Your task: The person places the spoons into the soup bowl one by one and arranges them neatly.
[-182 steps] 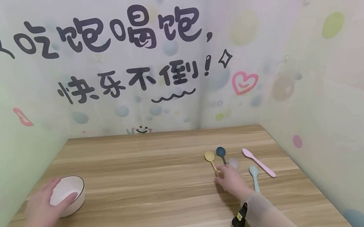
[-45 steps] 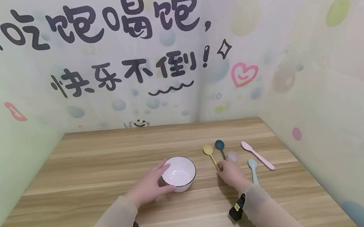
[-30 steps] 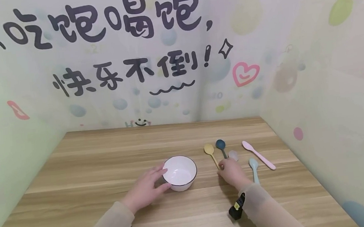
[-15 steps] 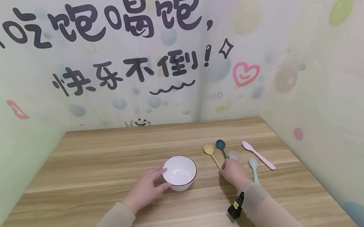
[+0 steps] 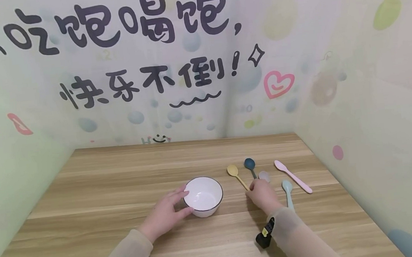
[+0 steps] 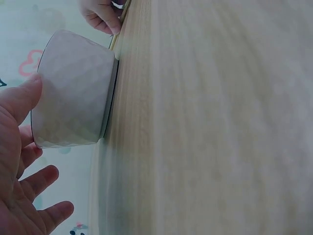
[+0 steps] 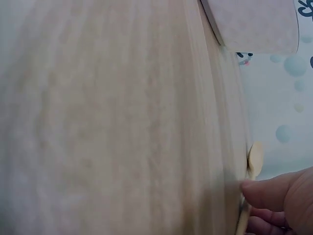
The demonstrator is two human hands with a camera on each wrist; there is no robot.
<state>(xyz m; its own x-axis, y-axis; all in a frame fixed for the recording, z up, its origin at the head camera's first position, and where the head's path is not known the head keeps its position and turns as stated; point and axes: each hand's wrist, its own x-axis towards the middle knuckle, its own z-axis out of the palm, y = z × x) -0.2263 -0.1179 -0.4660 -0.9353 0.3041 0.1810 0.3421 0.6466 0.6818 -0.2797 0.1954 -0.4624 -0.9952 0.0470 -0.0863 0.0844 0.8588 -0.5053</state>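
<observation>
A white bowl (image 5: 203, 196) with a dark rim stands upright mid-table. My left hand (image 5: 181, 200) is at its left side: the thumb touches the bowl wall (image 6: 73, 88), and the other fingers (image 6: 46, 178) are spread and loose beside it. My right hand (image 5: 251, 187) pinches the handle of a yellow spoon (image 5: 233, 171) just right of the bowl. In the right wrist view the thumb lies over the yellow spoon's (image 7: 255, 159) handle. The spoon's far end still rests on the wooden table (image 5: 120, 175).
Right of the yellow spoon lie a dark blue spoon (image 5: 249, 163), a pale spoon (image 5: 264, 176) partly hidden by my hand, a pink spoon (image 5: 292, 176) and a light blue spoon (image 5: 287, 190). Printed walls close in the table at the back, left and right.
Since 6 s ago my left hand brought the bowl from the table's left to the middle. In the last half second the yellow spoon's head swung a little left in my right hand's pinch.
</observation>
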